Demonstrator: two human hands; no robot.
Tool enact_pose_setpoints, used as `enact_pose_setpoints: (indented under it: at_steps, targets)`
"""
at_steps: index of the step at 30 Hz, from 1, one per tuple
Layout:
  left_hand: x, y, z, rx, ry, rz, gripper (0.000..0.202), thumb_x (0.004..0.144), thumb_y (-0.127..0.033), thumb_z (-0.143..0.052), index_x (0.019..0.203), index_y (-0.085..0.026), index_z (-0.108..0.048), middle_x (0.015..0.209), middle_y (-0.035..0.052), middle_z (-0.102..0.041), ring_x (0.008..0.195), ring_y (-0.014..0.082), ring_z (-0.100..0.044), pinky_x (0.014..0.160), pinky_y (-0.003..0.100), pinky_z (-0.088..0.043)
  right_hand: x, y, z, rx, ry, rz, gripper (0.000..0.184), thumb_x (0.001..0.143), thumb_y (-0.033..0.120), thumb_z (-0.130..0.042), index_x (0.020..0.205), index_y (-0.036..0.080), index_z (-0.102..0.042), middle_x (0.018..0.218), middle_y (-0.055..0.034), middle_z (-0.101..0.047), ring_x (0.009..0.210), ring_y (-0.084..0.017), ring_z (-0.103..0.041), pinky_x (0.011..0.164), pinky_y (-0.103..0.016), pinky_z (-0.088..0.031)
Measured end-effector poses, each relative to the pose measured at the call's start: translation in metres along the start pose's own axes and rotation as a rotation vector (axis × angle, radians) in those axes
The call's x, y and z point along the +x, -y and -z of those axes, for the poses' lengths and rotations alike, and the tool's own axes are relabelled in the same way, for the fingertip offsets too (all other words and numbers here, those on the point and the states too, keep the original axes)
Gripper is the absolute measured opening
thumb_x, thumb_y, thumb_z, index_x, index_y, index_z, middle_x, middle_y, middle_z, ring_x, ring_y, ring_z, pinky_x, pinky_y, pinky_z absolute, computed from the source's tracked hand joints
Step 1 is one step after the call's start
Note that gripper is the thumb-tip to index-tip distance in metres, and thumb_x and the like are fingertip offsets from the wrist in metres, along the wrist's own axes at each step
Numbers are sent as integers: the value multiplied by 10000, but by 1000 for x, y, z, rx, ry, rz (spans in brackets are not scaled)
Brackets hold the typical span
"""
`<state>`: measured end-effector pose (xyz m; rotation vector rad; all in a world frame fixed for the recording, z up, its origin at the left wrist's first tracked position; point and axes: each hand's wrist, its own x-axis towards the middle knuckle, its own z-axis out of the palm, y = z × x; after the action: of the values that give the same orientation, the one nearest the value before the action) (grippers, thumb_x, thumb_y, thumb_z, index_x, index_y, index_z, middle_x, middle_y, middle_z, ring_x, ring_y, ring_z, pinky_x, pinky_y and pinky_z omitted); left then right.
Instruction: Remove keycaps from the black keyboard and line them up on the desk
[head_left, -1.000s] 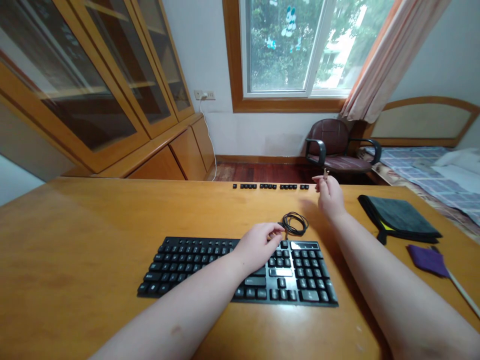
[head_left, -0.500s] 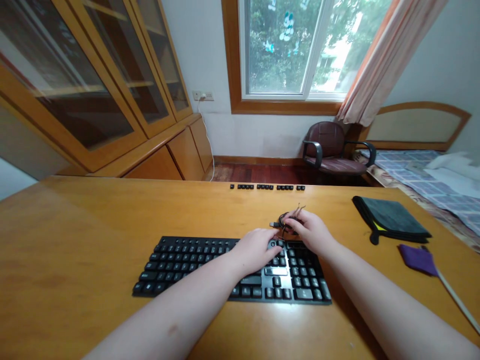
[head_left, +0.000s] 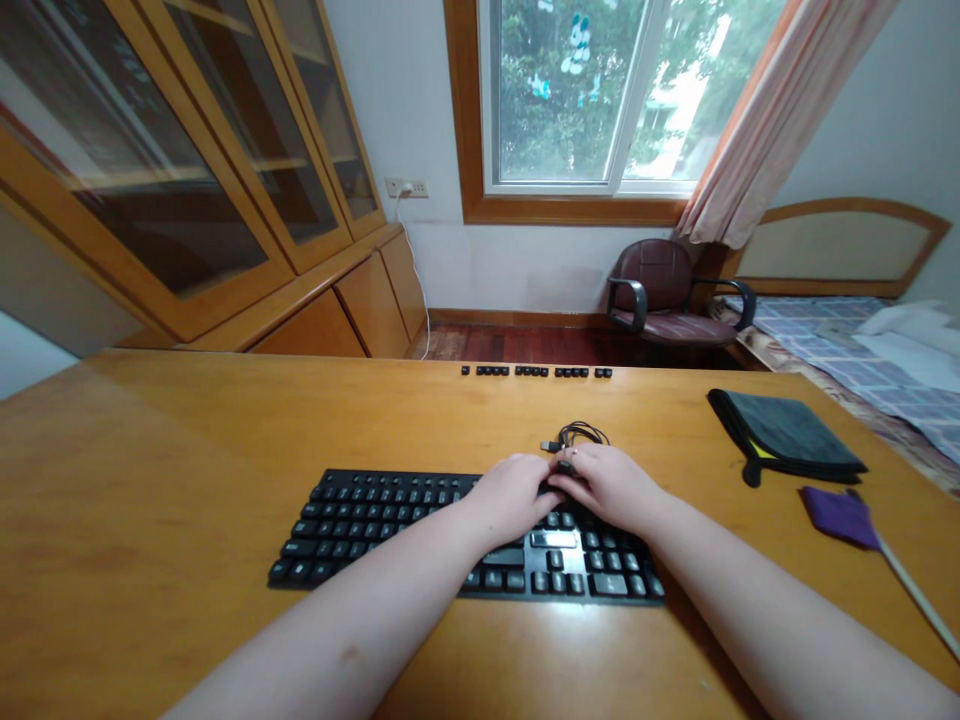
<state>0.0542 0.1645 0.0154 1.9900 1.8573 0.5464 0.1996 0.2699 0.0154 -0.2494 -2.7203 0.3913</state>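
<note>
A black full-size keyboard (head_left: 405, 535) lies on the wooden desk, partly covered by my hands. My left hand (head_left: 514, 498) rests on its upper right part, thumb and fingers apart over the keys; some fingertips are hidden. My right hand (head_left: 611, 485) is beside it, fingers closed on what looks like a keycap puller (head_left: 566, 467), of which only a small dark end shows. The fingertips of both hands meet. Just behind them is a coiled black cable (head_left: 581, 433) with its USB plug (head_left: 550, 447).
Small black keycaps (head_left: 532, 371) stand in a row of groups along the desk's (head_left: 172, 470) far edge. At the right lie a folded dark grey cloth (head_left: 795, 435) and a purple-headed duster (head_left: 838, 515) with a pale handle. A chair (head_left: 656, 295) stands beyond the desk.
My right hand has come down and left, against my left hand. The thin prongs that stuck up from its fingers are out of sight. The coiled cable shows more fully.
</note>
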Motion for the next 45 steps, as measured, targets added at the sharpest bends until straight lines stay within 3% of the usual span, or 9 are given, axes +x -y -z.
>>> enact_pose_setpoints:
  at_steps: [3,7,11,16,22,24,30,37,45]
  targets:
    - [1,1,-1,-11,6,-11,177,830,-280,-495,870,-176,-633,903,71,-664,885,218,-603,795,322,-458,-5,2,-5,-252,0,142,253,909,315,-433,837,148,-608,664,-60,-638,602,-157,-583,566,-267,-414]
    - [2,3,-2,-39,-21,-20,183,841,-293,-488,885,-188,-631,908,58,-669,868,204,-602,767,302,-457,-9,1,-12,-310,-136,184,236,918,271,-418,835,139,-595,644,-59,-645,564,-154,-586,547,-271,-408]
    - [2,5,-5,-14,-44,-15,187,837,-311,-504,912,-196,-631,922,56,-671,870,211,-599,773,313,-452,-9,-1,-18,-238,-212,78,228,923,257,-402,839,140,-579,689,-69,-665,609,-157,-613,580,-262,-432]
    - [3,6,-5,9,-26,-8,213,844,-331,-496,924,-193,-638,911,64,-673,864,215,-603,772,317,-454,-7,1,-19,-153,-227,-100,227,913,288,-409,808,162,-567,646,-49,-649,564,-158,-603,542,-251,-428]
    - [3,4,-4,34,-14,21,236,849,-321,-485,965,-196,-648,910,68,-677,865,221,-605,770,323,-458,-6,0,-17,-70,-210,-200,231,900,304,-431,747,185,-557,632,-31,-643,569,-152,-604,530,-240,-426]
    - [3,4,-5,27,-20,24,229,851,-300,-477,954,-196,-653,909,68,-679,868,220,-607,780,325,-458,-7,-1,-17,-80,-195,-170,241,906,304,-422,755,183,-566,639,-36,-644,579,-152,-605,544,-245,-434]
    - [4,4,-5,-26,-55,9,219,817,-191,-473,954,-207,-643,954,52,-677,921,210,-602,820,317,-457,-11,4,-13,-176,-147,139,209,906,268,-426,923,158,-602,787,-83,-684,700,-169,-629,636,-276,-459]
    - [6,5,-9,-10,-48,49,233,771,-122,-464,913,-192,-634,941,65,-676,916,213,-606,828,321,-463,-7,12,-15,-316,-189,65,256,911,280,-426,790,155,-614,692,-72,-677,609,-163,-615,580,-277,-423]
    - [8,6,-13,44,-39,114,188,806,-195,-471,868,-191,-649,887,72,-686,861,220,-628,784,320,-478,-10,6,-24,-267,-204,66,256,924,264,-396,856,135,-606,700,-93,-672,615,-170,-625,572,-275,-445]
